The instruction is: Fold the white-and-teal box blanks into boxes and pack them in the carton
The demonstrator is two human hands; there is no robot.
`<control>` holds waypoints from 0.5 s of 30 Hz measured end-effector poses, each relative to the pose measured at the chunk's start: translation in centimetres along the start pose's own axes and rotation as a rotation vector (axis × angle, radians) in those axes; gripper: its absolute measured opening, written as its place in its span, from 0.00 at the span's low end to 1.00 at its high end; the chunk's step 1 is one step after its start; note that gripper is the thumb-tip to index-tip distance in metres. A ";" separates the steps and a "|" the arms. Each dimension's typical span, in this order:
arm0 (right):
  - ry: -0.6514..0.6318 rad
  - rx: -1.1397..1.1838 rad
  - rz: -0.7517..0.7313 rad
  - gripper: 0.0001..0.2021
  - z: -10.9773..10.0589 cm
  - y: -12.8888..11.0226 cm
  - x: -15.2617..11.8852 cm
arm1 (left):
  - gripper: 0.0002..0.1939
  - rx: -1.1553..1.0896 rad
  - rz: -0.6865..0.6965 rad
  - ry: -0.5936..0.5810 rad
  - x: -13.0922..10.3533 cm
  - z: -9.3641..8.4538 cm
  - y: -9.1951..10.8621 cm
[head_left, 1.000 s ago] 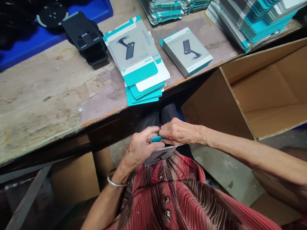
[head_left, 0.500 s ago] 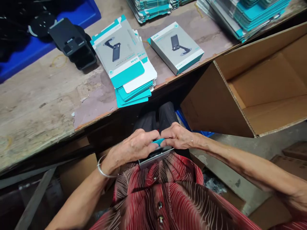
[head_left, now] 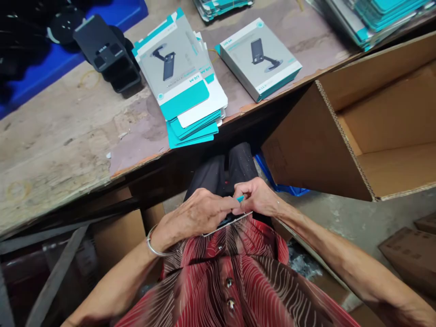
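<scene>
Low in front of my body, a small cardboard box (head_left: 227,223) is held between my two hands, with its pale edge facing me and something dark showing inside. My left hand (head_left: 197,211) lies across the box from the left, its fingers bent and pressed near the top. From the other side, my right hand (head_left: 255,196) pinches at a teal flap (head_left: 240,198) of this box. Both hands are closed, their fingertips meeting at the flap. Most of the box is covered by the hands.
On the bench (head_left: 85,131) lie a pile of flat cartons (head_left: 185,102), a closed printed box (head_left: 260,59) and a black phone holder (head_left: 107,52). A blue tray (head_left: 124,16) stands at the back left. An open brown carton (head_left: 315,141) sits at the right.
My hands have shifted slightly right, and the left fingers have moved over the flap. Less of the teal flap and of the box's near side shows. The view has moved a little.
</scene>
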State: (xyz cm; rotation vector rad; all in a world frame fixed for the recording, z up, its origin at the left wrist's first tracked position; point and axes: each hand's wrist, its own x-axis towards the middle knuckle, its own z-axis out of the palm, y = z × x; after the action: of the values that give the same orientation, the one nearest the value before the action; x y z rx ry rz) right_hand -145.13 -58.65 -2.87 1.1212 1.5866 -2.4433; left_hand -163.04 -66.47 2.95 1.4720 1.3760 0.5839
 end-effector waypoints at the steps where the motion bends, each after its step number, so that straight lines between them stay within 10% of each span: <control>1: 0.009 -0.066 -0.042 0.10 0.0 -0.2 -0.2 | 0.12 -0.098 -0.042 0.003 -0.3 -0.1 -0.2; 7: 0.141 -0.269 -0.339 0.09 0.6 0.2 -1.3 | 0.16 -0.727 -0.279 0.275 -4.6 1.1 -2.9; 15: 0.364 -0.241 -0.262 0.12 2.1 1.1 -2.2 | 0.09 -1.001 -0.278 0.521 -6.1 4.8 -3.0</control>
State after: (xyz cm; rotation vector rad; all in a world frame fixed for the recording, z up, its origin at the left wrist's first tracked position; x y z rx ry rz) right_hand -144.21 -61.63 -1.98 1.4570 2.1901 -2.1908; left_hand -161.68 -74.15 0.10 0.3220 1.3097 1.2881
